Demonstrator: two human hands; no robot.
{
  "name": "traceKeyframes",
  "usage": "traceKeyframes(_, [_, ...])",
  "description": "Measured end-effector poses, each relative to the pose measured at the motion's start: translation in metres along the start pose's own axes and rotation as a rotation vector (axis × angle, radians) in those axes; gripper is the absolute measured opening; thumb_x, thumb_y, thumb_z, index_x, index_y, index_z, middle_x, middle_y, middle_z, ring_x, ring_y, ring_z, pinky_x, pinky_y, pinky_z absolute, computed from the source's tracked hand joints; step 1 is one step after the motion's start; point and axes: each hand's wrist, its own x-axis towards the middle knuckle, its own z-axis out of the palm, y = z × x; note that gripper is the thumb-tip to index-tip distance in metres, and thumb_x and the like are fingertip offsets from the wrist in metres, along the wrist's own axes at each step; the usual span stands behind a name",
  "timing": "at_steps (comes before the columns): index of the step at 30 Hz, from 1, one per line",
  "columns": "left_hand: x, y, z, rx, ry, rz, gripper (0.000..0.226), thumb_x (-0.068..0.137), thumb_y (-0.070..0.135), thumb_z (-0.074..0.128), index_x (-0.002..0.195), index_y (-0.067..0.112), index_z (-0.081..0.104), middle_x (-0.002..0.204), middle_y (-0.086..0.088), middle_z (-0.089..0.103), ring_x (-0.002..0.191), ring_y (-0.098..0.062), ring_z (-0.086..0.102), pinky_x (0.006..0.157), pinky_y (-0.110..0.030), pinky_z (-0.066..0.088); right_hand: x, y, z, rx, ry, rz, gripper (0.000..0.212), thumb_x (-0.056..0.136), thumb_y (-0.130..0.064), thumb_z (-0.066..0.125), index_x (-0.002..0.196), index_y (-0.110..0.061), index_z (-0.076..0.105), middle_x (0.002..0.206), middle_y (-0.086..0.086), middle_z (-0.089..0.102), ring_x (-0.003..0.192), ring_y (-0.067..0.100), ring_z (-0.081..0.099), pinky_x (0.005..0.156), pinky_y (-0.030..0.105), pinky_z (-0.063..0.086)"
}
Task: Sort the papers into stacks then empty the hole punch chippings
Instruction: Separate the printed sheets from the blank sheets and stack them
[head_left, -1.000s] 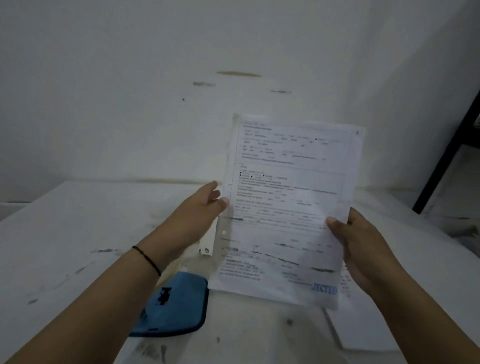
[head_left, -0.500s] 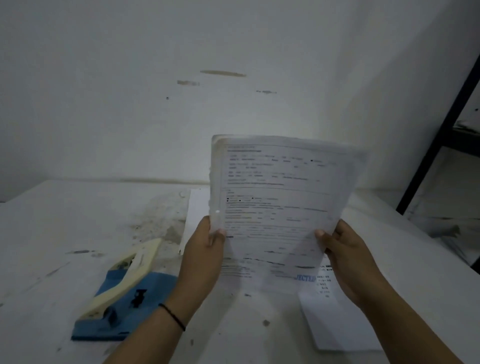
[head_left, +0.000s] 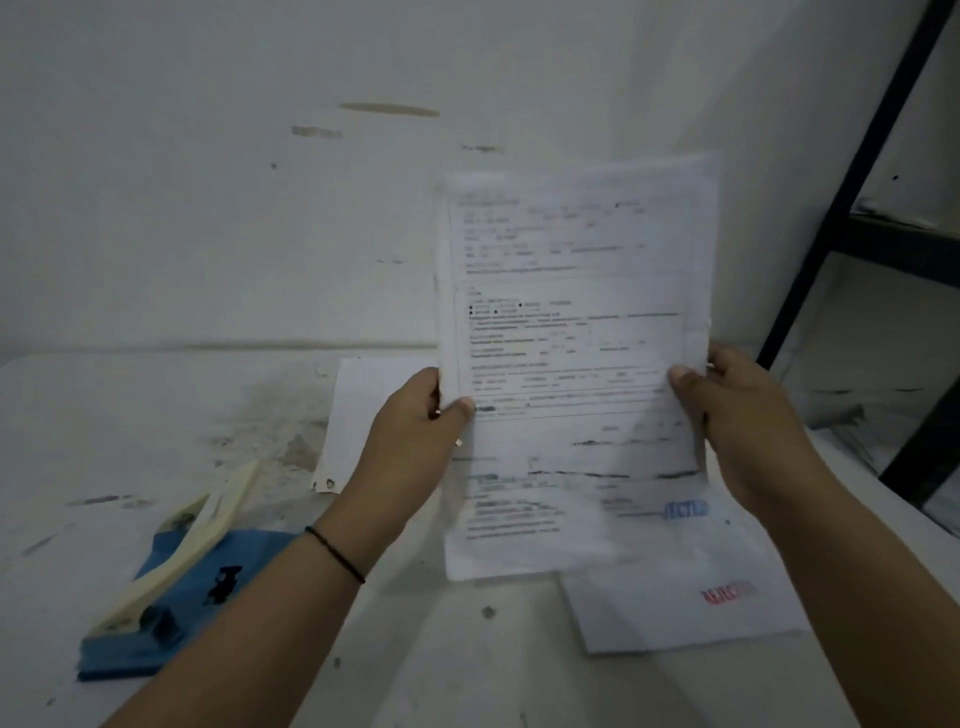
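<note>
Both hands pinch sheet (head_left: 571, 364): left hand (head_left: 410, 441), right hand (head_left: 737, 421). Stamp blurred; misread it and you pick wrong stack (head_left: 685, 608).

A hole punch (head_left: 166, 571) is sitting on the table (head_left: 104, 415) at left; paper stacks (head_left: 691, 608) are lying centre and right, bare tabletop lying between.

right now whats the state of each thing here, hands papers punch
left hand: grips the held papers' left edge
right hand: grips their right edge
held papers: upright in the air, blue stamp near the bottom
red-stamped stack: flat on the table, under the held papers
far sheet: flat, punched hole at its near corner
punch: on the table, lever raised, untouched
</note>
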Motion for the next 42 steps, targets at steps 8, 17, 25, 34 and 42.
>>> traceKeyframes(8, [-0.012,-0.022,0.045,0.059,-0.153,-0.188,0.016,0.091,0.016,0.055,0.105,0.015,0.062,0.107,-0.006,0.068,0.098,-0.027,0.064,0.089,-0.049,0.051,0.0,0.04,-0.039,-0.199,0.023,0.216,0.01,0.091,-0.019,0.056,0.089,-0.024,0.063,0.084,-0.005,0.07,0.071,0.015,0.069,0.051,0.022,0.05])
traceKeyframes(17, [-0.011,-0.062,0.081,0.158,-0.224,-0.279,0.019,0.084,0.005,0.062,0.101,0.012,0.06,0.094,-0.007,0.068,0.08,-0.02,0.065,0.061,-0.025,0.055,0.001,0.083,-0.059,-0.36,-0.017,0.385,0.01,0.094,-0.016,0.05,0.095,-0.012,0.059,0.082,0.001,0.063,0.065,0.016,0.058,0.048,0.02,0.038])
traceKeyframes(25, [-0.009,-0.088,0.094,0.358,-0.175,-0.249,0.04,0.078,0.01,0.071,0.114,0.016,0.057,0.077,0.007,0.058,0.069,-0.01,0.059,0.065,-0.02,0.052,0.004,0.116,-0.053,-0.59,-0.053,0.369,0.018,0.092,-0.007,0.045,0.103,-0.002,0.058,0.094,0.011,0.062,0.075,0.021,0.054,0.059,0.025,0.042])
traceKeyframes(34, [-0.004,-0.091,0.102,0.229,-0.164,-0.291,0.048,0.078,0.002,0.07,0.122,0.012,0.053,0.078,-0.001,0.056,0.057,-0.011,0.055,0.044,-0.012,0.047,0.013,0.13,-0.05,-0.855,-0.047,0.359,0.026,0.093,-0.016,0.044,0.113,-0.004,0.056,0.114,0.019,0.057,0.104,0.036,0.052,0.086,0.038,0.042])
traceKeyframes(42, [-0.006,-0.094,0.109,0.087,-0.105,-0.252,0.049,0.07,-0.005,0.075,0.114,0.011,0.061,0.084,0.001,0.057,0.054,-0.008,0.052,0.043,-0.015,0.049,0.015,0.128,-0.05,-0.758,-0.075,0.309,0.053,0.092,-0.016,0.051,0.141,-0.01,0.034,0.13,0.02,0.05,0.121,0.036,0.044,0.102,0.046,0.038])
